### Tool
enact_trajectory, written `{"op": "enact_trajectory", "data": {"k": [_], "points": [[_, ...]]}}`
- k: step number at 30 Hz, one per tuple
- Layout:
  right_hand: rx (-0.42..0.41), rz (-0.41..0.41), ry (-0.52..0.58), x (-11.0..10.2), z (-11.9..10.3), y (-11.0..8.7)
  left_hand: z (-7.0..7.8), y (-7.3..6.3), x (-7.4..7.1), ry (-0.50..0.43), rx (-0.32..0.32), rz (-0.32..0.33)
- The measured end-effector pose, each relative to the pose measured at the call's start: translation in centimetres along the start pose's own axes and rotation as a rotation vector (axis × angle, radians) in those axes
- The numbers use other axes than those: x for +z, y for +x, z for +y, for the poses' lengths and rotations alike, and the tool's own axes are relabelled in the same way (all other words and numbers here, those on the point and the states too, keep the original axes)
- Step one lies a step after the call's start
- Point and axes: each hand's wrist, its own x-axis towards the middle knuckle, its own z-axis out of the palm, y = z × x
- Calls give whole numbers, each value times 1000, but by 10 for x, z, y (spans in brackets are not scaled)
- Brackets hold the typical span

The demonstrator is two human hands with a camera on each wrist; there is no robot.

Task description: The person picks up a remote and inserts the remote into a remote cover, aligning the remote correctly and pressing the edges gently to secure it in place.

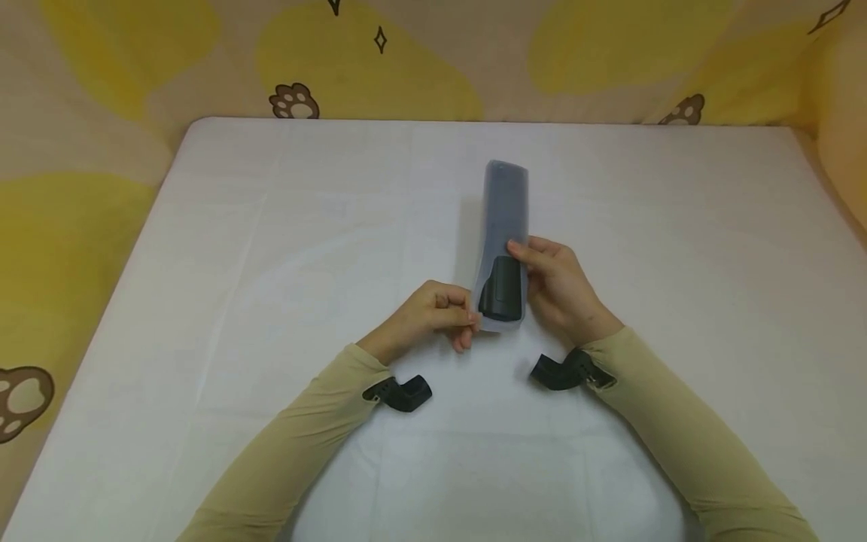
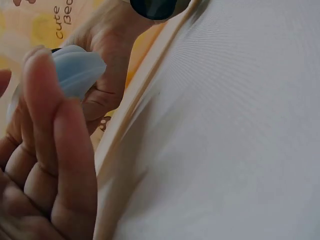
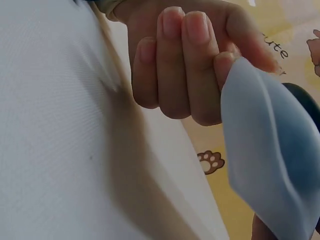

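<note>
A long, translucent blue-grey sleeve [image 1: 506, 203] is held up over the table, its length pointing away from me. A dark green rounded piece [image 1: 504, 292] sits at its near end. My right hand [image 1: 561, 282] grips the sleeve's right edge, thumb on top and fingers behind. At the near left corner, my left hand [image 1: 439, 307] pinches the edge between thumb and finger. Close up in the left wrist view, the sleeve's pale end [image 2: 80, 72] shows behind the left fingers [image 2: 42, 85]. In the right wrist view, left fingertips meet the folded pale edge [image 3: 250, 135].
The white-covered table [image 1: 284, 248] spreads around both hands. A yellow patterned cloth [image 1: 420, 68] hangs along its back and sides. Dark wrist mounts [image 1: 406, 393] stick out inward from both forearms, low in front of the sleeve.
</note>
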Motion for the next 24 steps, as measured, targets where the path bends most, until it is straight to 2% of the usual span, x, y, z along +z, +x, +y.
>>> {"op": "enact_trajectory", "data": {"k": [6,9,15,24], "points": [[9,0,-40,1,2,-2,-2,2,1,125,-69,38],[20,-4,-38,2,1,-3,-1,2,0,152,-65,33],[12,-14,-8,0,-1,-1,0,1,-2,146,-18,28],[62,4,47,-2,-7,1,0,-1,-2,84,14,23]]}}
